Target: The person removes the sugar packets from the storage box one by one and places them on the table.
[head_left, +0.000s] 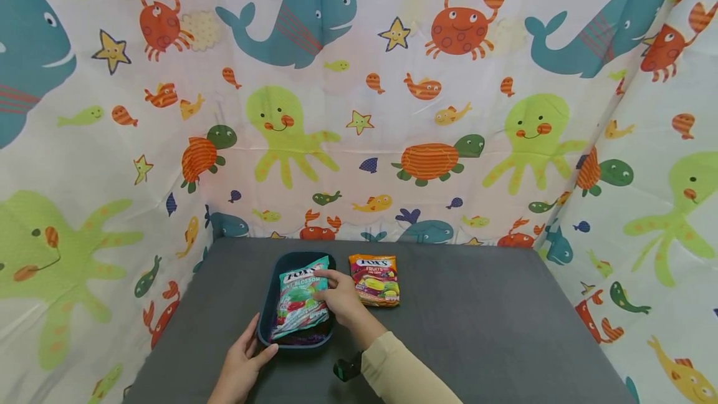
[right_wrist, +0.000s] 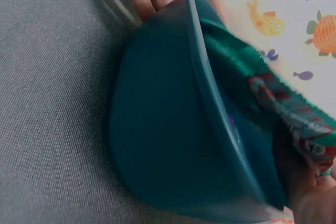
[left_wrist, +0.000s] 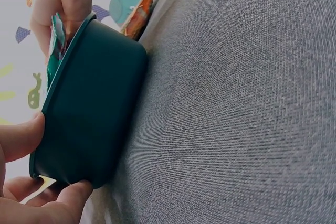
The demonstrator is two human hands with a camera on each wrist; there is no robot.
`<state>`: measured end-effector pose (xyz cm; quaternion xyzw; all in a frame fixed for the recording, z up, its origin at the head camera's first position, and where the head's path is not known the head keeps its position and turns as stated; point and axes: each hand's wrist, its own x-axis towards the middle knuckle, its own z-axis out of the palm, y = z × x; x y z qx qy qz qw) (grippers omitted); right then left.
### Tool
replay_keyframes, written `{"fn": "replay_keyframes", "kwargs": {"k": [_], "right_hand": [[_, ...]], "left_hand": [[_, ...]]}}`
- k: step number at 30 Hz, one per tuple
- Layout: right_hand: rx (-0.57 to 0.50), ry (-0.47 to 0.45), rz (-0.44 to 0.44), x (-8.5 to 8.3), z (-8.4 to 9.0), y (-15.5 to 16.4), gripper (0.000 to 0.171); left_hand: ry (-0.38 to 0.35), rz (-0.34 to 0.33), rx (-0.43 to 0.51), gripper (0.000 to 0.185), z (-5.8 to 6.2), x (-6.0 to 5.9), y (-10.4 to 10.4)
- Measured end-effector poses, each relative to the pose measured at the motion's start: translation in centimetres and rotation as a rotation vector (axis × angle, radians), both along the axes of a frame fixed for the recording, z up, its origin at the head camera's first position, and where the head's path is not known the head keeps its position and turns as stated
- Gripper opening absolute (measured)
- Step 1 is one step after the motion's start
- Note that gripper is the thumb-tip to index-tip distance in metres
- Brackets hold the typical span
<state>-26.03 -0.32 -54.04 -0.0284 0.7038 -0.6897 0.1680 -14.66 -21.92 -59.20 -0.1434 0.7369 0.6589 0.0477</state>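
Note:
A dark teal plastic tub stands on the grey cloth surface. My left hand holds it at the near left corner, thumb at the rim and fingers against the outer wall. Over the tub's opening, a turquoise Fox's candy bag lies tilted, partly inside. My right hand grips this bag by its right side, thumb and fingers on it. Below the bag, something shiny and purple shows inside the tub; most of it is hidden.
An orange Fox's Fruits candy bag lies flat just right of the tub. White curtains printed with sea animals enclose the grey table at the back and both sides. A small dark object sits by the right wrist.

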Motion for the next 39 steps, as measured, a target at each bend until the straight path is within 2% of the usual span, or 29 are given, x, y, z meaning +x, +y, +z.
{"fn": "replay_keyframes", "kwargs": {"k": [7, 17, 29, 39], "right_hand": [[-0.055, -0.039, 0.001, -0.1, -0.3, 0.8, 0.043], [-0.137, -0.067, -0.012, 0.2, 0.2, 1.9, 0.044], [-0.166, -0.051, -0.001, -0.2, -0.1, 3.2, 0.044], [-0.197, -0.046, -0.025, 0.0, 0.5, 4.3, 0.045]], "left_hand": [[-0.018, 0.018, -0.001, 0.092, -0.1, -0.1, 0.2], [-0.023, 0.019, -0.002, 0.093, 0.1, -0.1, 0.5], [-0.028, 0.027, -0.001, 0.091, 0.3, -0.4, 0.9], [-0.013, 0.016, -0.021, 0.090, 0.2, -0.2, 0.9]]}}
